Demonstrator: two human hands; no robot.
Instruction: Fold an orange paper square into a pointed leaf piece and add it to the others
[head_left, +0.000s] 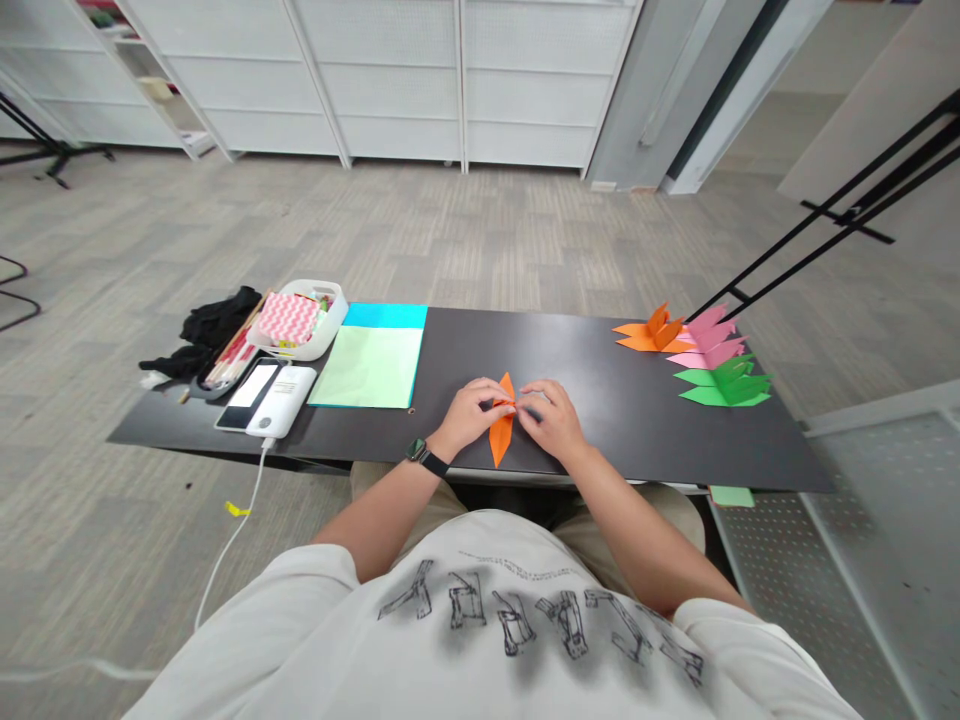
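A piece of folded orange paper (pixel 501 440) lies on the dark table in front of me, its pointed ends facing away from and toward my body. From the left, my left hand (pixel 472 412) pinches its middle, the wrist wearing a black watch. On the other side my right hand (pixel 551 417) has its fingertips closed on the paper's middle too. The fingers hide the centre of the fold. Over at the right end stand finished-looking folded paper shapes with pointed petals: an orange one (pixel 652 332), a pink one (pixel 709 340) and a green one (pixel 724 383).
Left of my hands lies a stack of light green and blue paper sheets (pixel 371 367). Beyond it are a white basket (pixel 324 335), a phone (pixel 251 397), a white power bank (pixel 281 402) with a cable, and black cloth (pixel 219 322). A black metal stand (pixel 810 232) leans behind the right end.
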